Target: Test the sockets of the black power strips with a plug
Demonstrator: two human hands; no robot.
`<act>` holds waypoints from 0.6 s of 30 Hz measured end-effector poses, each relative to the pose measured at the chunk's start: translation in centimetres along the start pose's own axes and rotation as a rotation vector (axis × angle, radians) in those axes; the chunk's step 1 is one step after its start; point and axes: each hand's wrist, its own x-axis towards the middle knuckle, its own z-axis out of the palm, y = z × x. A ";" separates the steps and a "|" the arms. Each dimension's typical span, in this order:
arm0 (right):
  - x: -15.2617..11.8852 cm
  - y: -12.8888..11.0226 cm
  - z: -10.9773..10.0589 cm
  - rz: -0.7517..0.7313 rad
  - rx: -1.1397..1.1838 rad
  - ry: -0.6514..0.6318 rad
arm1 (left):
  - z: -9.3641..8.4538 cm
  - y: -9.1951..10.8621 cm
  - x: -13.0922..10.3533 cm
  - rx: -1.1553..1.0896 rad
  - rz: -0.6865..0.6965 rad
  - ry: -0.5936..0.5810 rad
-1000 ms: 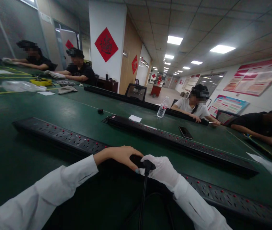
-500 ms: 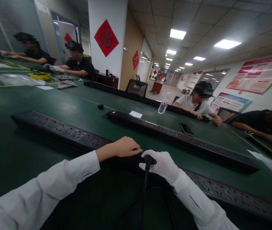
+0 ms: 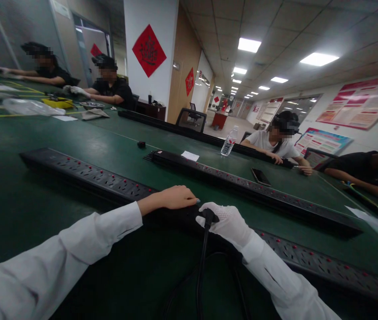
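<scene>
White-gloved in dotted fabric, the right hand (image 3: 228,223) curls around a black moulded plug (image 3: 210,216) at lower centre, its cord end pointing down; the smooth, round cord (image 3: 202,266) drops toward the bottom edge. Bare, the left hand (image 3: 175,197) lies over the long black power strip (image 3: 109,181); whether it grips, I cannot tell. Slotted and red-dotted, the strip slopes lengthwise from middle left to lower right.

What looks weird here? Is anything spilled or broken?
The hands don't match: the right hand wears a white glove and holds a black plug, while the left hand is bare, over the near power strip. I see nothing spilled or broken.
</scene>
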 end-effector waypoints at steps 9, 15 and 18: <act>0.0 0.1 0.2 -0.016 -0.004 -0.002 | -0.2 0.5 -0.2 0.055 -0.015 0.022; -0.1 -0.1 0.1 -0.021 -0.038 0.019 | -0.3 0.6 -0.3 0.076 -0.009 0.031; -0.1 -0.1 0.2 -0.032 -0.061 0.025 | -0.2 0.6 -0.3 0.062 -0.014 0.027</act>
